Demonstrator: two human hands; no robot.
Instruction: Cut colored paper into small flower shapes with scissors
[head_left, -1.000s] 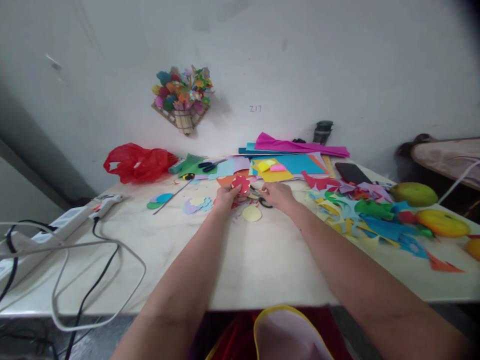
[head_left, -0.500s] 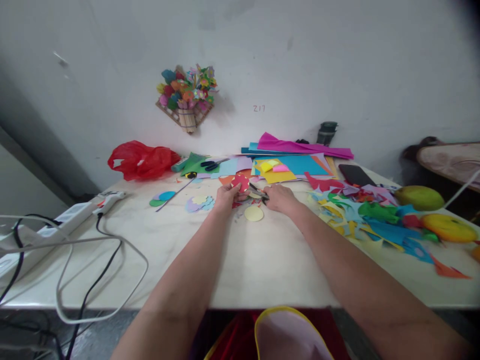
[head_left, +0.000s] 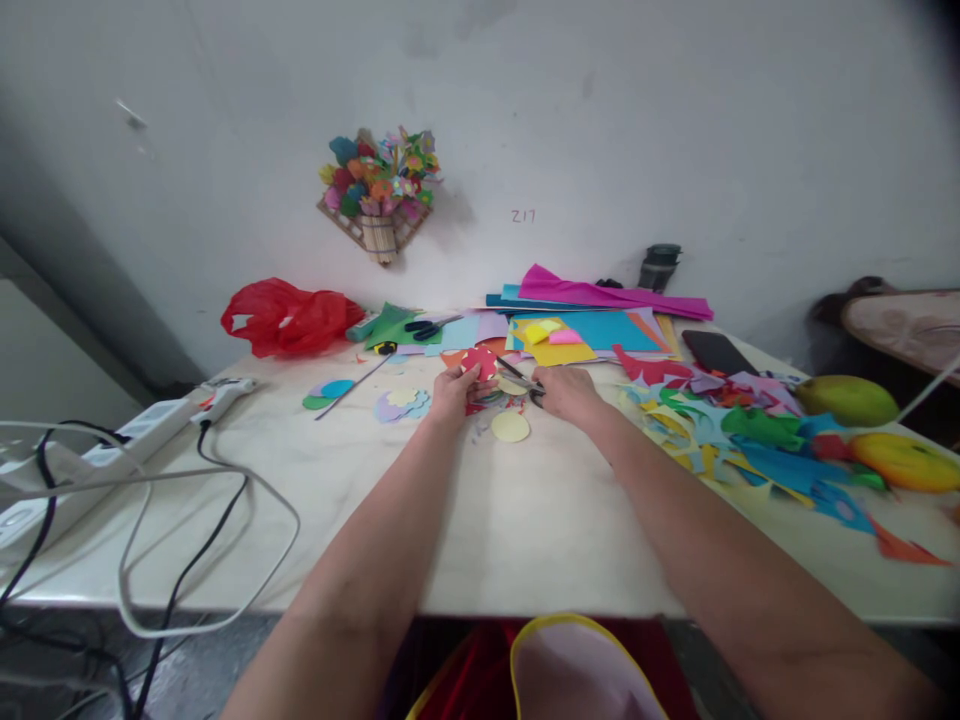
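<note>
Between the fingers of my left hand (head_left: 453, 394) is a red paper circle (head_left: 478, 363) with small notches along its edge. My right hand (head_left: 568, 392) grips a pair of scissors (head_left: 534, 388), whose blades are parted and point left toward the circle's edge. Whether they touch the paper I cannot tell. Below the hands lies a pale yellow paper circle (head_left: 511, 427) on the table, with small cut bits around it. To the left rest scalloped paper pieces (head_left: 403, 403) in lilac, blue and cream.
Coloured scraps (head_left: 750, 440) cover the right side, near a phone (head_left: 714, 352) and mangoes (head_left: 847, 400). Paper sheets (head_left: 622, 332), second scissors (head_left: 427, 327) and a red plastic bag (head_left: 292, 318) lie at the back. Power strips (head_left: 97, 470) and cables occupy the left.
The scissors' blades have opened wider near the red circle's edge. Both hands stay in nearly the same place, and the whole view has shifted slightly.
</note>
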